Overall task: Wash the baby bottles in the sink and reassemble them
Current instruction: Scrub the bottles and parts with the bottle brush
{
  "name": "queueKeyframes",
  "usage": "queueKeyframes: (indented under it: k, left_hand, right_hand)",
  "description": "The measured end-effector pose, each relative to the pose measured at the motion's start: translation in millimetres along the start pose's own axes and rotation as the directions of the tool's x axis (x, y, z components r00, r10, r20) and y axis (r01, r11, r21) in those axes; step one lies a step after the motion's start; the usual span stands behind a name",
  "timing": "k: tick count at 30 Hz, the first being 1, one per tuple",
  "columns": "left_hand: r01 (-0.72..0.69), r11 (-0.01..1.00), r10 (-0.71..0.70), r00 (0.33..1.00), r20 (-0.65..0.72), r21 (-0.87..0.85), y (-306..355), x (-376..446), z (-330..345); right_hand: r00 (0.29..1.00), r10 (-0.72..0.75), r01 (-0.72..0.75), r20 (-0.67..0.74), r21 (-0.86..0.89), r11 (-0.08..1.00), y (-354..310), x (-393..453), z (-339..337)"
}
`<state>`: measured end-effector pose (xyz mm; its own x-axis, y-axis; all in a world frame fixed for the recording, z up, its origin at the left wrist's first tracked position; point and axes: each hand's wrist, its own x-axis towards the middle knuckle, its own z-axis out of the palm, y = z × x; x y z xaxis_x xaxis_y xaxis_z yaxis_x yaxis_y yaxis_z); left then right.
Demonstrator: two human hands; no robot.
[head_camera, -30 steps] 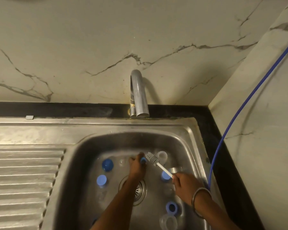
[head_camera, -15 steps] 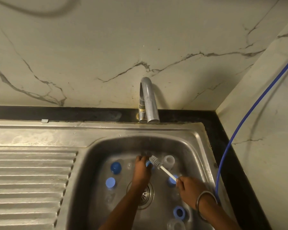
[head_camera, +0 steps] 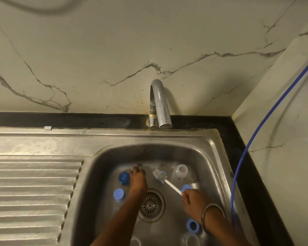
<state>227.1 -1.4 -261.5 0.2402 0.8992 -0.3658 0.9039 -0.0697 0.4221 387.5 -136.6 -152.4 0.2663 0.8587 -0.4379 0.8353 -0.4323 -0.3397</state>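
Observation:
Baby bottle parts lie scattered in the steel sink [head_camera: 215, 157]. My right hand [head_camera: 194, 201] grips the white handle of a bottle brush [head_camera: 160, 176], whose grey head hovers over a blue part on the sink floor. My left hand [head_camera: 137, 183] reaches down to the back of the basin, right beside a dark blue cap [head_camera: 124, 178]; its fingertips are hidden, so whether they hold anything is unclear. A clear bottle [head_camera: 180, 172] stands at the back right. A light blue cap [head_camera: 118, 194] lies to the left, and a blue ring [head_camera: 192, 226] lies below my right wrist.
The drain strainer [head_camera: 150, 205] sits between my forearms. A chrome tap [head_camera: 158, 107] arches over the sink's back rim, with no water running. A ribbed drainboard [head_camera: 34, 192] extends left. A blue hose [head_camera: 256, 132] runs down the right wall. More clear bottles [head_camera: 190, 240] lie at the bottom edge.
My left hand has moved left, away from the blue part by the brush head, to beside the dark blue cap. The brush stays over that blue part.

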Motion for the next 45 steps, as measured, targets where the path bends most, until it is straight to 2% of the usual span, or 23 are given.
queueKeyframes:
  k: [2, 7, 10, 12, 15, 18, 26, 30, 32, 36, 40, 45]
  left_hand:
    - [-0.003, 1.000, 0.002, 1.000, -0.011, -0.024, -3.3, 3.1, 2.1]
    - [0.032, 0.973, -0.041, 0.998, -0.036, -0.229, -2.6, -2.1, -1.3]
    - [-0.012, 0.939, -0.002, 0.999, -0.041, -0.345, 7.1, -18.7, -9.8]
    - [0.003, 0.859, -0.027, 0.999, -0.040, -0.512, 14.6, -33.0, -18.3]
    - [0.069, 0.660, -0.102, 0.995, 0.001, -0.748, 20.4, -55.4, -35.9]
    - [0.105, 0.504, -0.119, 0.991, 0.052, -0.857, 18.7, -70.6, -58.2]
    - [0.145, 0.277, -0.069, 0.989, 0.131, -0.950, 10.3, -109.9, -111.9]
    - [0.221, 0.095, -0.054, 0.975, 0.217, -0.971, 0.3, -127.1, -125.5]
    - [0.242, 0.041, -0.037, 0.970, 0.241, -0.969, -2.2, -134.6, -130.3]
    - [0.247, -0.017, -0.055, 0.967, 0.247, -0.969, -2.4, -143.9, -135.3]
    - [0.231, -0.017, -0.041, 0.972, 0.231, -0.973, -2.8, -148.8, -139.7]
    - [0.231, -0.008, -0.012, 0.973, 0.231, -0.973, -3.8, -151.4, -140.9]
  right_hand:
    - [1.000, -0.001, 0.001, -0.002, 0.003, 1.000, 2.4, -0.5, 0.1]
    - [1.000, -0.002, 0.002, -0.010, 0.036, 0.999, 5.1, -6.9, -5.9]
    - [1.000, 0.022, -0.022, 0.001, 0.016, 1.000, 2.3, -13.5, -15.7]
    - [1.000, 0.028, -0.028, 0.014, 0.026, 0.999, 1.5, -19.9, -22.0]
    - [0.999, 0.031, -0.035, 0.043, 0.095, 0.995, 4.0, -32.2, -32.5]
    - [0.997, -0.035, 0.026, 0.067, 0.126, 0.992, 2.1, -44.5, -42.5]
    - [0.978, -0.201, 0.198, 0.048, 0.066, 0.978, -28.9, -66.6, -53.4]
    - [0.959, -0.276, 0.274, 0.061, 0.038, 0.961, -36.7, -72.4, -54.3]
    - [0.952, -0.301, 0.301, 0.063, 0.017, 0.954, -40.2, -74.9, -54.3]
    - [0.932, -0.359, 0.360, 0.047, -0.020, 0.933, -46.8, -80.8, -53.8]
    - [0.914, -0.402, 0.404, 0.048, -0.053, 0.913, -48.8, -83.1, -53.1]
    - [0.915, -0.402, 0.400, 0.015, 0.085, 0.913, -46.3, -83.0, -47.6]
